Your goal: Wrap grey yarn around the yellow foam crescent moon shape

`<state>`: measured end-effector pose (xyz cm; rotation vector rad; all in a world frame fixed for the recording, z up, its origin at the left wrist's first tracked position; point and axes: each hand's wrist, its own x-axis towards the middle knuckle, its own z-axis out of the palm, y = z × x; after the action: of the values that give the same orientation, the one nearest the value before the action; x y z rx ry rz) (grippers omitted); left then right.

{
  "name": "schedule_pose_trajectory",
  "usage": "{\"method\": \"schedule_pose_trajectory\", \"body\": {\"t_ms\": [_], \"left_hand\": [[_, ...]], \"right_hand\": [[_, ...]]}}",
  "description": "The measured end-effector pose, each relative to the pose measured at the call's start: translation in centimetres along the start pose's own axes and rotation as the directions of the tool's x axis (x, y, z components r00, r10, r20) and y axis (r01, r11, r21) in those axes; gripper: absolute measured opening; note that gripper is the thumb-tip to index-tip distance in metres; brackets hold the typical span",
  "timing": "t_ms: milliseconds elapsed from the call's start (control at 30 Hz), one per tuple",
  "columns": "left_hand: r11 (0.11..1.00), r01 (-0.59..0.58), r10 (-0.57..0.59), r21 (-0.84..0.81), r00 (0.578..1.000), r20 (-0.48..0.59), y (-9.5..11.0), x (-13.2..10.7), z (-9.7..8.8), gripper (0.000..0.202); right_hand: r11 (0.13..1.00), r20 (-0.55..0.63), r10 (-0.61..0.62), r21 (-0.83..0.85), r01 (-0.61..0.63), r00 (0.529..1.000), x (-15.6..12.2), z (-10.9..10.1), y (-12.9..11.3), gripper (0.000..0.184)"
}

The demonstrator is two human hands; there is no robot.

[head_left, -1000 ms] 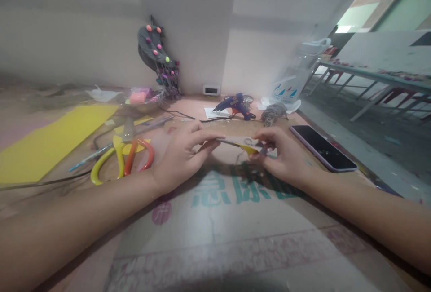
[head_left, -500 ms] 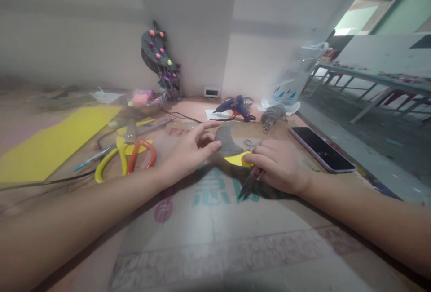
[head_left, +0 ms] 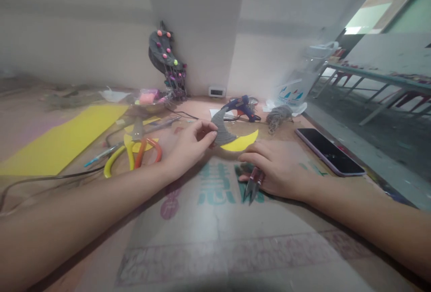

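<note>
My left hand (head_left: 197,141) pinches the edge of a crescent moon cutout (head_left: 225,132). Grey yarn wraps most of the crescent, while its lower right tip shows bare yellow. My right hand (head_left: 269,164) is curled around small thread snips (head_left: 253,185), whose blades point down toward me from under the fingers. The right fingertips sit just below the yellow tip, apart from it as far as I can see. Beyond the crescent lies a blue glue gun (head_left: 242,107), and a bundle of grey yarn (head_left: 279,116) is to its right.
Left of my hands are scissors (head_left: 133,152) with yellow and orange handles, a yellow sheet (head_left: 70,137) and a black cord. A phone (head_left: 330,152) and a plastic bottle (head_left: 296,81) stand right. A finished-looking grey moon ornament (head_left: 164,51) leans on the wall. Cardboard (head_left: 202,238) covers the table.
My right hand has let go of the yellow tip and drawn slightly back, keeping the snips. The left hand now holds the crescent, which is tilted up more.
</note>
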<state>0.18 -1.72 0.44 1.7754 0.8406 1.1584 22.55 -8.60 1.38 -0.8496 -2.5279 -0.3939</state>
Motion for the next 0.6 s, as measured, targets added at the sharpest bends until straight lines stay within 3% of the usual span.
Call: {"method": "schedule_pose_trajectory", "body": {"t_ms": [200, 367, 500, 600], "left_hand": [[0.999, 0.043, -0.043, -0.004, 0.999, 0.008, 0.3, -0.1, 0.0, 0.015], [0.999, 0.054, -0.054, 0.003, 0.999, -0.011, 0.6, -0.1, 0.1, 0.019], [0.999, 0.048, -0.048, 0.000, 0.999, 0.010, 0.3, 0.0, 0.1, 0.019], [0.999, 0.041, -0.041, 0.006, 0.999, 0.007, 0.0, 0.0, 0.1, 0.018]], "right_hand": [[0.974, 0.145, -0.073, 0.221, 0.039, 0.987, -0.1, -0.1, -0.1, 0.035], [0.940, 0.127, -0.188, 0.311, 0.141, 0.974, 0.1, -0.5, -0.2, 0.071], [0.920, 0.075, -0.276, 0.308, 0.241, 0.958, 0.3, -0.8, -0.9, 0.072], [0.894, -0.013, -0.361, 0.278, 0.350, 0.932, 0.2, -1.1, -1.4, 0.063]]}}
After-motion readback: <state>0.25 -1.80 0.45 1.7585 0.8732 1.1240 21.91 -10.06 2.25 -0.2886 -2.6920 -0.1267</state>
